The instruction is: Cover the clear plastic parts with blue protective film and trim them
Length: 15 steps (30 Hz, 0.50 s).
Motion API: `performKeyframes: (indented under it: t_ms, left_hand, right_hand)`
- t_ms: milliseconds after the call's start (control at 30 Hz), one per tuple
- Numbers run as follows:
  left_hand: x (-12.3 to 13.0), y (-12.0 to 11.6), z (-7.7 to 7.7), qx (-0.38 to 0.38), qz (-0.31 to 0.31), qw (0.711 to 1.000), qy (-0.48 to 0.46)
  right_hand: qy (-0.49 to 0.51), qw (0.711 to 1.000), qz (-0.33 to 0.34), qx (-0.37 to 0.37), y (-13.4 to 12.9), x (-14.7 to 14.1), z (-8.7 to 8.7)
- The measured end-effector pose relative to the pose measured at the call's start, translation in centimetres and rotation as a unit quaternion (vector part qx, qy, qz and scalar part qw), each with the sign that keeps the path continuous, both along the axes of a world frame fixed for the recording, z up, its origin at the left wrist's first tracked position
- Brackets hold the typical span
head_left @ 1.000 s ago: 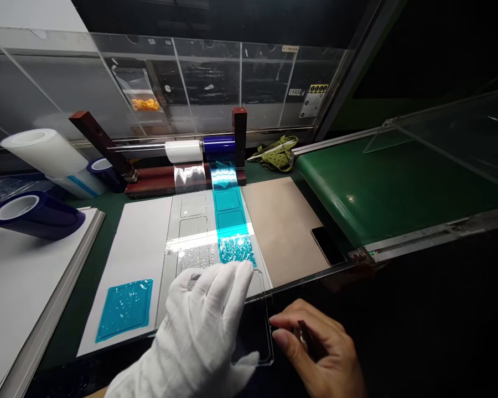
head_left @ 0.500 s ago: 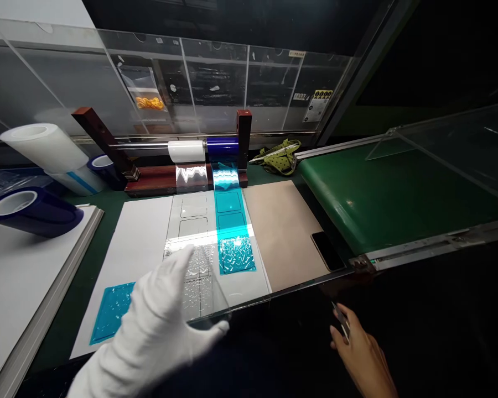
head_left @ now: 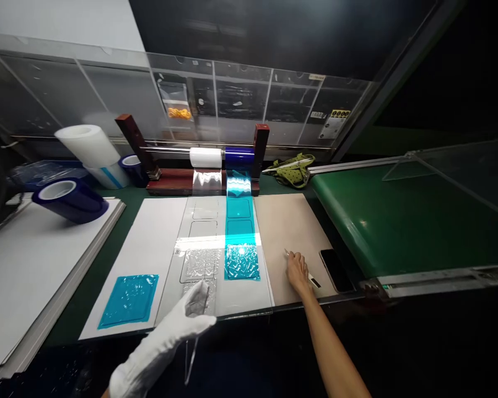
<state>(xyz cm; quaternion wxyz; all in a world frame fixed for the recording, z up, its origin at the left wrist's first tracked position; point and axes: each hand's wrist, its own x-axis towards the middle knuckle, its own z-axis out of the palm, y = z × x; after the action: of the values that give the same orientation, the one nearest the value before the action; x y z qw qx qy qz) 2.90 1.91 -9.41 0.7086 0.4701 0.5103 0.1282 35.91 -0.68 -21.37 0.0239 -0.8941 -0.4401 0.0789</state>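
My left hand (head_left: 191, 318), in a white glove, is above the front edge of the work sheet. Its thumb and fingers are around a clear thin plate (head_left: 191, 359), seen nearly edge-on and hanging below the palm. Bare, my right hand (head_left: 297, 272) rests on the brown board (head_left: 280, 221) with its fingers closed on a slim pointed tool, seemingly a craft knife (head_left: 313, 281). Between the hands, a teal film strip (head_left: 239, 226) and a clear film strip (head_left: 205, 213) run over outlined rectangles. A teal film-covered piece (head_left: 130, 298) lies on white paper at left.
A wooden stand (head_left: 170, 187) carries a white roll (head_left: 206, 157) and a blue roll (head_left: 239, 157). A phone (head_left: 336, 271) lies right of my right hand, beside a green conveyor belt (head_left: 398, 221). At left, a blue film roll (head_left: 70, 200) sits on stacked white sheets (head_left: 45, 260).
My right hand has moved forward and left onto the brown board with the craft knife. My left hand, with the clear plate, has drawn back toward me; the camera view has shifted.
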Motion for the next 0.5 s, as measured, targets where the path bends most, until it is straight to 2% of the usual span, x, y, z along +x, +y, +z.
performKeyframes:
  t_ms: [67, 100, 200, 233, 300, 400, 500]
  left_hand:
    - [1.1, -0.1, -0.3, 0.094, 0.017, 0.989, 0.109]
    - [1.6, 0.0, -0.5, 0.154, 0.028, 0.97, 0.184]
    - [3.1, 0.4, -0.8, 0.329, 0.033, 0.864, 0.38]
    - [3.5, 0.6, -0.9, 0.361, 0.029, 0.831, 0.422]
    - [4.0, 0.8, -1.1, 0.394, 0.023, 0.787, 0.473]
    - [4.5, 1.1, -1.7, 0.416, 0.038, 0.766, 0.489]
    - [4.7, 1.3, -2.4, 0.426, 0.064, 0.769, 0.472]
  right_hand:
    - [-0.009, 1.0, 0.014, 0.009, 0.5, 0.0, 0.6]
    - [-0.01, 0.999, 0.027, 0.018, 0.3, -0.5, 1.3]
    - [0.052, 0.986, 0.13, 0.09, -1.2, -4.0, 4.0]
    - [0.095, 0.97, 0.184, 0.126, -1.8, -5.8, 5.0]
    - [0.15, 0.936, 0.272, 0.166, -2.9, -9.9, 6.8]
    - [0.154, 0.905, 0.348, 0.189, -3.5, -15.4, 8.0]
    - [0.124, 0.894, 0.377, 0.207, -2.7, -18.5, 7.5]
